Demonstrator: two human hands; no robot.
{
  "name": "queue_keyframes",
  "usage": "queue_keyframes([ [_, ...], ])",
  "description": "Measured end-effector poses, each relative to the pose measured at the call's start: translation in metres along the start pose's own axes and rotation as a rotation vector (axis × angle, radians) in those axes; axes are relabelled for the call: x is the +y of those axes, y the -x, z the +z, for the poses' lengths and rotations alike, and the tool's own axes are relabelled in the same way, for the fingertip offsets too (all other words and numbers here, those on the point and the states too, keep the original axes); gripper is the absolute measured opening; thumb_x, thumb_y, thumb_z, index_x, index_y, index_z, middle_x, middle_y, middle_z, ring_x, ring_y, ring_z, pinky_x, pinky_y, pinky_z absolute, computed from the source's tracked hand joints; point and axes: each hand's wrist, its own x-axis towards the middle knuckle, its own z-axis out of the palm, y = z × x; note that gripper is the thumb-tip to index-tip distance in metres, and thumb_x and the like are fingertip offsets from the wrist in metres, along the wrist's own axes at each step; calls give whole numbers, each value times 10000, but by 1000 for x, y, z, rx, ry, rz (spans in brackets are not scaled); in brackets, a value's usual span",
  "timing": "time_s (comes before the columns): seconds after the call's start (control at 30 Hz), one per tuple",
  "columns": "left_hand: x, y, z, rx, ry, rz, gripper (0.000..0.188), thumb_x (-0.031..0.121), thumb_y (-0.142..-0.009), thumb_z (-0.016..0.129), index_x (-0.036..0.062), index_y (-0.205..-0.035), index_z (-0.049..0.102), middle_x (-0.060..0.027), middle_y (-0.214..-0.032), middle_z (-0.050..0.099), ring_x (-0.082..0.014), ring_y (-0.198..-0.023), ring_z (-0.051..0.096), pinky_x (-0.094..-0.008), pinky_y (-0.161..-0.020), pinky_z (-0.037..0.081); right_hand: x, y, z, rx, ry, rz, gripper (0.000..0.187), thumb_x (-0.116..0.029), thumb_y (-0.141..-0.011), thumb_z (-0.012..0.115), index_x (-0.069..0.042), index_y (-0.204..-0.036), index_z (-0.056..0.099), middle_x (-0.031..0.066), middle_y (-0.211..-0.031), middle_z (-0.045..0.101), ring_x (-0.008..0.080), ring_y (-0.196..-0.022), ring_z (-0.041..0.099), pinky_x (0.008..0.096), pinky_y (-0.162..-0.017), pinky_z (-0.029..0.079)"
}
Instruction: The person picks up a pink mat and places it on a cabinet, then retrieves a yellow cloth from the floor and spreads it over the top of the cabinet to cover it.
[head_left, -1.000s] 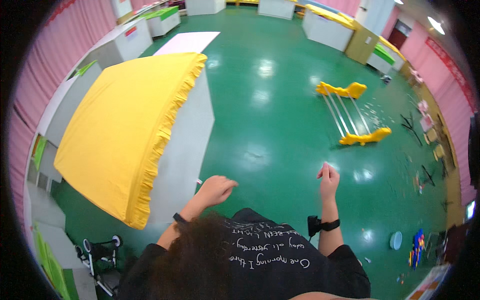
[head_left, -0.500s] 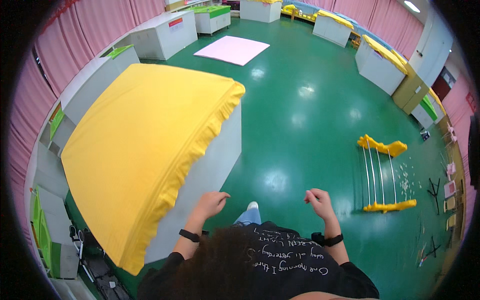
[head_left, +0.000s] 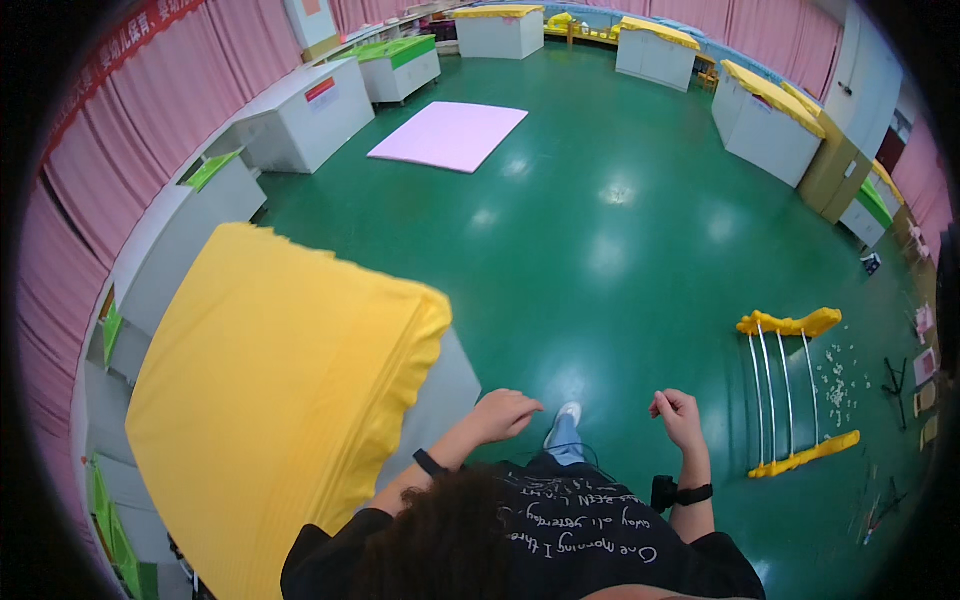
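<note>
My left hand (head_left: pixel 503 416) is held in front of my body, fingers loosely curled together, with nothing in it. It is beside the near right corner of a large table or cabinet draped with a ruffled yellow cover (head_left: pixel 280 370), and seems apart from it. Over the green floor, my right hand (head_left: pixel 681 414) is closed in a loose fist, and no object shows in it. Dark bands are strapped round both wrists. One white shoe (head_left: pixel 570 411) shows on the floor between the hands.
To the right lies a rack with yellow ends (head_left: pixel 790 323) and silver bars, next to scattered pale bits (head_left: pixel 838 385) and a black tripod (head_left: pixel 893 385). A pink mat (head_left: pixel 450 137) is on the floor ahead. White cabinets (head_left: pixel 305 115) line the left and far sides.
The yellow-covered table has shifted lower in view, and the mat and rack appear nearer as I move forward. My left hand has swung rightward and inward; my right hand stays closed.
</note>
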Motion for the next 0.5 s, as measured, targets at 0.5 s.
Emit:
queue_keyframes([
  [0.5, -240, -204, -98, 229, -13, -570, 219, 68, -752, 540, 121, -963, 567, -84, -821, 512, -277, -723, 546, -363, -601, 450, 0, -464, 35, -102, -119, -89, 130, -68, -845, 508, -32, -968, 490, -4, -596, 452, 67, -528, 446, 227, -467, 384],
])
